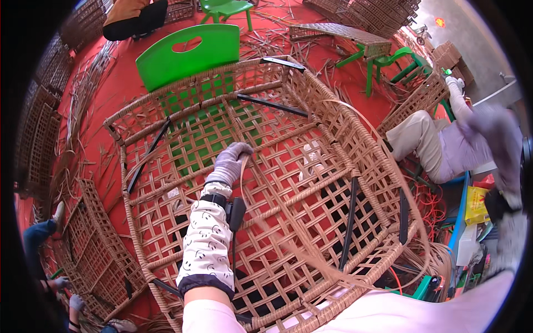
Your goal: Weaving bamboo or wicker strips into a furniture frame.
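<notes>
The left hand is curled nearly closed, pinching a tan strip; the strip's length trails rightward, then loops along the right side of the woven frame beneath that nearer hand; the right hand, blurred, is farther right, grip impossible to tell.

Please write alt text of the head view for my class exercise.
A gloved left hand pinches a tan strip over a large, shallow woven basket; the gloved right hand is a blur at far right. A green chair shows behind the basket.
</notes>
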A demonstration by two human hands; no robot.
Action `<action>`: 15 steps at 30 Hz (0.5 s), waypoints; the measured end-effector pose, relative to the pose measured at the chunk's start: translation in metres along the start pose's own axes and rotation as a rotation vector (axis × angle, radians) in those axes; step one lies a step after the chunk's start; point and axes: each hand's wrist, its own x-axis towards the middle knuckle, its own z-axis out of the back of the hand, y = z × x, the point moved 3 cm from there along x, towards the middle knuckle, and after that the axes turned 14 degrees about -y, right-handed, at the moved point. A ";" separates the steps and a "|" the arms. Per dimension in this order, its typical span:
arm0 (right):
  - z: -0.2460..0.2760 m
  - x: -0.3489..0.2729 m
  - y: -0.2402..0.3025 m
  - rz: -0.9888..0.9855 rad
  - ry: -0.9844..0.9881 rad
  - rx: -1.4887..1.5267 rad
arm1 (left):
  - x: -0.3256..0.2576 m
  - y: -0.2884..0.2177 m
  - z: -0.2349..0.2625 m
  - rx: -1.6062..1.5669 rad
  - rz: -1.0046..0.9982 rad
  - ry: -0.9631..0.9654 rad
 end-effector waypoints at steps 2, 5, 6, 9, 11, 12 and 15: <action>-0.074 0.031 -0.053 0.044 -0.017 0.146 | -0.013 0.015 0.019 0.050 0.171 0.057; -0.209 0.050 -0.106 -0.682 0.306 0.196 | -0.012 0.017 -0.006 -0.278 0.275 0.062; -0.259 0.045 -0.128 -0.546 0.342 0.165 | -0.010 0.017 -0.011 -0.271 0.278 0.063; -0.352 0.049 -0.138 -0.512 0.583 -0.018 | -0.011 0.011 -0.006 -0.342 0.180 -0.014; -0.365 0.055 -0.125 -0.508 0.514 -0.017 | -0.012 0.010 -0.004 -0.303 0.199 -0.012; -0.370 0.057 -0.124 -0.556 0.499 0.009 | -0.014 0.011 -0.002 -0.278 0.199 -0.010; -0.380 0.053 -0.130 -0.667 0.446 0.038 | -0.013 0.012 0.005 -0.176 -0.070 -0.085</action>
